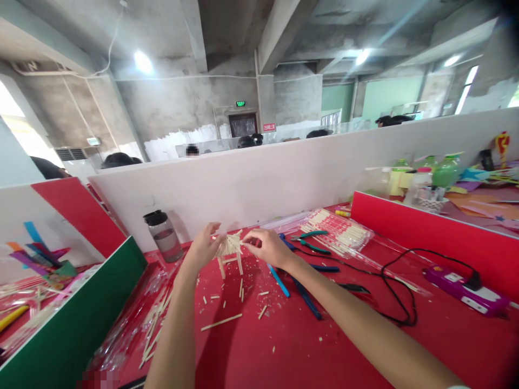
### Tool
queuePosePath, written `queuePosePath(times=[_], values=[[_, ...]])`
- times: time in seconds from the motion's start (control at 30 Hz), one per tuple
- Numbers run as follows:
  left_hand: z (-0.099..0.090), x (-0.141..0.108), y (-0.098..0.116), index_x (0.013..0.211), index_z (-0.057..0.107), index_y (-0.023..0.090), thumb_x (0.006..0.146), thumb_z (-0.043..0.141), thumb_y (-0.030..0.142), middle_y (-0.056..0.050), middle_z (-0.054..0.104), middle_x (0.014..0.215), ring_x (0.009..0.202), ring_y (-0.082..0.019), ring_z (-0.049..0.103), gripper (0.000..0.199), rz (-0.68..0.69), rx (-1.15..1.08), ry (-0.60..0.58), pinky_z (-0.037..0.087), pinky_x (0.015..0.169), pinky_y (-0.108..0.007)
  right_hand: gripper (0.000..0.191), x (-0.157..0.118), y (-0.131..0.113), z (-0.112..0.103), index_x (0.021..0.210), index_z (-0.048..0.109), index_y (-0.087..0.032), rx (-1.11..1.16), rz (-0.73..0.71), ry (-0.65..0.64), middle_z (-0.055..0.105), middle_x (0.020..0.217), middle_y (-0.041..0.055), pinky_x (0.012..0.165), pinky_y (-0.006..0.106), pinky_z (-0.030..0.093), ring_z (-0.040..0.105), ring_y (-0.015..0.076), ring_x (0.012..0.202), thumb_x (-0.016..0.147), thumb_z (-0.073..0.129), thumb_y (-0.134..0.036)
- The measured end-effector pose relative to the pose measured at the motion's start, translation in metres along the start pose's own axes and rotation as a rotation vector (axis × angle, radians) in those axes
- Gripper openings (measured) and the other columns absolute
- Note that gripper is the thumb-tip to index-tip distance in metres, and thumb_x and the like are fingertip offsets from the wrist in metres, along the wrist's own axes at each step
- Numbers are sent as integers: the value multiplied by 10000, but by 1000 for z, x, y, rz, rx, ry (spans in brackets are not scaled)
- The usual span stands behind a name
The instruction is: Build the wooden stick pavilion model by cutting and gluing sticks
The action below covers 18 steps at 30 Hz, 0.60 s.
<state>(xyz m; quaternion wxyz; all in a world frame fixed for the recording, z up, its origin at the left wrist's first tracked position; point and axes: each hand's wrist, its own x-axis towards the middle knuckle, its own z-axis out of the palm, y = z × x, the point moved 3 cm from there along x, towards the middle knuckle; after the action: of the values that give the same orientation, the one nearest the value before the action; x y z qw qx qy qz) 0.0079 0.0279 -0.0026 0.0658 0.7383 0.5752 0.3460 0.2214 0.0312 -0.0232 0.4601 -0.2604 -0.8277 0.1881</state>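
Observation:
A small model of pale wooden sticks (230,246) stands upright on the red tabletop, with thin legs and a slanted top of sticks laid side by side. My left hand (201,249) is at its left edge, gripping the top there, with one finger raised away. On the other side my right hand (267,246) is closed in a pinch at the right edge of the top. Whatever lies between those fingertips is too small to make out. Short stick offcuts and one longer stick (221,322) lie in front of the model.
Pliers with green handles (314,241), blue-handled tools (306,297) and a black cable (393,270) lie to the right, near a purple power strip (466,289). Bundled sticks (338,232) are behind. A water bottle (163,236) stands back left. A green divider (81,319) borders the left.

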Motion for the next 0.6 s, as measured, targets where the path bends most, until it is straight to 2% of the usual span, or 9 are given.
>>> queuePosePath(times=[0.13,0.3,0.43,0.6], values=[[9,0,-7,1066,640,168,871,474,480,-121,690,1136,1069,-264,629,403,13,40,-96,439,993,-394,101,-2,8,6,881,703,-182,-49,24,-9,710,813,21,677,226,466,629,125,699,814,635,-149],[5,-2,-8,970,662,158,832,534,460,-86,715,1035,981,-241,644,355,52,-64,-113,470,929,-345,98,-4,9,10,878,695,-182,-49,48,-9,708,804,17,663,224,459,633,130,693,807,636,-148],[1,-7,-6,998,661,146,838,537,468,-86,706,1040,990,-235,631,380,78,-158,-163,474,922,-336,61,-6,1,15,840,673,-181,-47,11,7,695,787,13,680,227,457,623,130,695,822,620,-156],[-3,-11,2,1073,655,159,843,538,464,-106,680,1124,1058,-252,604,399,75,-167,-221,457,968,-384,66,-7,-7,17,840,657,-184,-32,-23,17,687,804,17,692,227,461,611,127,696,830,600,-152]])
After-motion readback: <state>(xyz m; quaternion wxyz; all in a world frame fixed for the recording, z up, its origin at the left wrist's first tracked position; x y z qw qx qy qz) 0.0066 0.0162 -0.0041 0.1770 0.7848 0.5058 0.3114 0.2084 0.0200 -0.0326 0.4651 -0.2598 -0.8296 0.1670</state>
